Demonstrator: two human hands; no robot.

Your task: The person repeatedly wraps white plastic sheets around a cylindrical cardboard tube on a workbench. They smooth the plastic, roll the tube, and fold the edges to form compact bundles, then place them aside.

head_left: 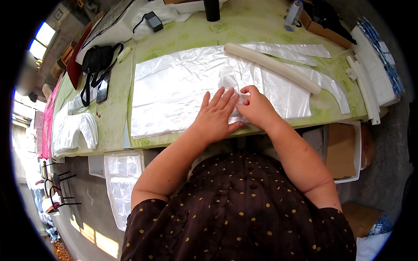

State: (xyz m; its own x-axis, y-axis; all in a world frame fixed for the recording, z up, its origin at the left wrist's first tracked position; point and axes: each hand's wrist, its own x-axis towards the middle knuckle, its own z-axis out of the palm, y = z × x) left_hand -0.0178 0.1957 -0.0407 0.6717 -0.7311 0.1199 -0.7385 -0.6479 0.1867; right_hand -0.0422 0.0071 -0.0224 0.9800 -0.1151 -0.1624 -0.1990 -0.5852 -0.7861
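Note:
A stack of thin, shiny white plastic bags (170, 91) lies flat on the table, its film wrinkled and bunched near my hands. My left hand (213, 117) rests on the stack, fingers spread and palm down, holding nothing. Just to its right, my right hand (257, 108) is closed, with thumb and index finger curled together low over the film. Whatever sits in that pinch is too small or hidden to make out. A long cream-coloured tube (274, 68) lies slantwise across the right part of the stack, beyond my right hand. Handle-like strips (337, 93) of the bags extend to the right.
A green patterned cloth (183, 37) covers the table. Leftward lie a black bag (96, 60), a phone (102, 92) and folded white plastic (78, 130). A dark cylinder (212, 10), a bottle (293, 15) and a cardboard box (324, 29) stand at the back. White bins (124, 185) sit below.

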